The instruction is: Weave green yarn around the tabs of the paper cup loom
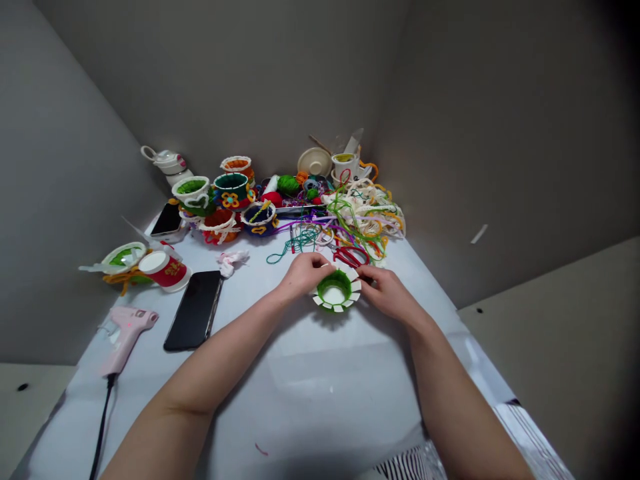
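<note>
A paper cup (335, 293) with a green inside and its rim cut into white tabs bent outward is held just above the white table. My left hand (307, 273) pinches its left far rim between thumb and fingers. On the opposite side, my right hand (384, 290) has closed fingers at the right rim; its fingertips are partly hidden behind the tabs. Red-handled scissors (351, 256) lie just beyond the cup, close to both hands.
On the left are a pink glue gun (127, 337) with a black cord, a black phone (194, 311) and a red paper cup (165, 270). Several yarn-wrapped cups (233, 191) stand behind. Tangled yarn (367, 207) spreads across the back right, near a wall.
</note>
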Available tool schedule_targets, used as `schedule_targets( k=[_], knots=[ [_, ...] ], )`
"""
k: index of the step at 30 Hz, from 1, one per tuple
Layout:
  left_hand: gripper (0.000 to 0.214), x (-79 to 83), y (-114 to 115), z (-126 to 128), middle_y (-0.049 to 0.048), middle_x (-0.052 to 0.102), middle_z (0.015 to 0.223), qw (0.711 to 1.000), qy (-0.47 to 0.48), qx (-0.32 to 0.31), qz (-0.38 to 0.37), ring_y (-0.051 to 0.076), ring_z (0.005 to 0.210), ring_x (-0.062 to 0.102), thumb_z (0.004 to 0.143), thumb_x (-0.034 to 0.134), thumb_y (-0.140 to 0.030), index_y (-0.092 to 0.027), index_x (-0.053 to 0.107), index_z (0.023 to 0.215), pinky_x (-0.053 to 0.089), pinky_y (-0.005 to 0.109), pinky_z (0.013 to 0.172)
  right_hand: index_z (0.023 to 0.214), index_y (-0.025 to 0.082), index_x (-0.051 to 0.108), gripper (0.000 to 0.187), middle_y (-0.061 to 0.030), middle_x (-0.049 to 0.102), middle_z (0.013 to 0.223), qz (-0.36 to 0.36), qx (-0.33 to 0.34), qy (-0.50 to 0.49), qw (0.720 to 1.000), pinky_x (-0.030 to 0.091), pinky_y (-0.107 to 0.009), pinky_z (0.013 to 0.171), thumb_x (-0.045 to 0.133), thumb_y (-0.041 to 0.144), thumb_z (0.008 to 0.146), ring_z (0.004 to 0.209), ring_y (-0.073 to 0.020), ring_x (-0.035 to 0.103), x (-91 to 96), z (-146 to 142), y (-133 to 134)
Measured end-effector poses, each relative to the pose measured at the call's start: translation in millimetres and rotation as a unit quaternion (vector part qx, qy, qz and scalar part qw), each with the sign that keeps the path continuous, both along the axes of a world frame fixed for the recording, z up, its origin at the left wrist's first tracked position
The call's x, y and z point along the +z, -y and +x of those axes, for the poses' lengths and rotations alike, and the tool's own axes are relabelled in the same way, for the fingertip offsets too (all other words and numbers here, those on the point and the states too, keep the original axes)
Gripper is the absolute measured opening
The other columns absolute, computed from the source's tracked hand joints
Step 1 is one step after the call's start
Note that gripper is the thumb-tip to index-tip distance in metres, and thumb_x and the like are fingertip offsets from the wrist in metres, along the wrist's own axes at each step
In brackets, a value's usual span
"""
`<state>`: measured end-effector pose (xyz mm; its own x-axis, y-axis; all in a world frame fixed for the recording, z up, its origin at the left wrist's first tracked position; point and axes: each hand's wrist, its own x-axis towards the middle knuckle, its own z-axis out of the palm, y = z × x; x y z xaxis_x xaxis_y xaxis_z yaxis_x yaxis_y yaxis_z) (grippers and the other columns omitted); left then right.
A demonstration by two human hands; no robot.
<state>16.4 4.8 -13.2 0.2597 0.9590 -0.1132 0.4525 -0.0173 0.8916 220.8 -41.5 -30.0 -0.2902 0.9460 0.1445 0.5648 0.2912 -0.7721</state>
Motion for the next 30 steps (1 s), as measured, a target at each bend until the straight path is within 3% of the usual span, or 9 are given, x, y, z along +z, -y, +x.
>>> schedule_targets(
  k=[7, 12, 17, 23, 30],
  knots=[
    [0.028, -11.7, 10.8, 5.6, 0.0024, 0.061, 0.072, 0.983, 0.163, 0.032, -0.079, 0.012, 0.066, 0.054, 0.069, 0.071, -0.039, -0.013, 0.063, 0.077, 0.043, 0.025, 0.061, 0.080, 0.017, 0.065, 0.021, -0.0032, 0.066, 0.076, -0.006, 0.001, 0.000, 1.000, 0.040, -0.025, 0.061, 0.049, 0.027, 0.089, 0.070, -0.0164, 0.056, -0.1, 1.9, -1.1],
    [0.030, -11.5, 10.2, 4.4, 0.0050, 0.065, 0.079, 0.978, 0.182, 0.028, -0.095, 0.014, 0.070, 0.057, 0.071, 0.070, -0.041, -0.013, 0.065, 0.080, 0.045, 0.025, 0.066, 0.081, 0.017, 0.065, 0.023, -0.0028, 0.067, 0.076, -0.004, 0.005, 0.002, 1.000, 0.040, -0.025, 0.060, 0.048, 0.030, 0.090, 0.069, -0.0162, 0.055, 0.6, 1.6, -1.3],
    [0.040, 7.1, -5.7, -2.9, 0.0072, 0.069, 0.085, 0.989, 0.111, -0.046, -0.085, 0.016, 0.074, 0.059, 0.076, 0.064, -0.054, -0.015, 0.071, 0.084, 0.045, 0.026, 0.067, 0.078, 0.017, 0.065, 0.024, -0.0031, 0.067, 0.075, 0.001, 0.010, 0.001, 1.000, 0.040, -0.026, 0.061, 0.048, 0.030, 0.090, 0.068, -0.0165, 0.055, 0.8, 0.9, -1.5],
    [0.033, 6.5, -24.6, 1.9, 0.0047, 0.070, 0.080, 0.977, 0.065, -0.173, -0.106, 0.014, 0.070, 0.059, 0.063, 0.077, -0.042, -0.014, 0.074, 0.081, 0.045, 0.025, 0.066, 0.078, 0.016, 0.065, 0.026, -0.0030, 0.066, 0.073, -0.013, 0.009, 0.013, 1.000, 0.040, -0.026, 0.060, 0.048, 0.031, 0.090, 0.066, -0.0160, 0.054, -1.0, 4.1, -2.0],
    [0.026, 1.3, -15.7, 1.9, 0.0041, 0.068, 0.073, 0.995, 0.037, -0.068, -0.064, 0.012, 0.064, 0.055, 0.069, 0.072, -0.037, -0.012, 0.073, 0.078, 0.040, 0.024, 0.059, 0.088, 0.019, 0.069, 0.019, -0.0051, 0.071, 0.087, 0.005, -0.031, -0.005, 1.000, 0.045, -0.029, 0.069, 0.054, 0.031, 0.089, 0.076, -0.0189, 0.061, 3.7, 15.0, -1.3]
  ],
)
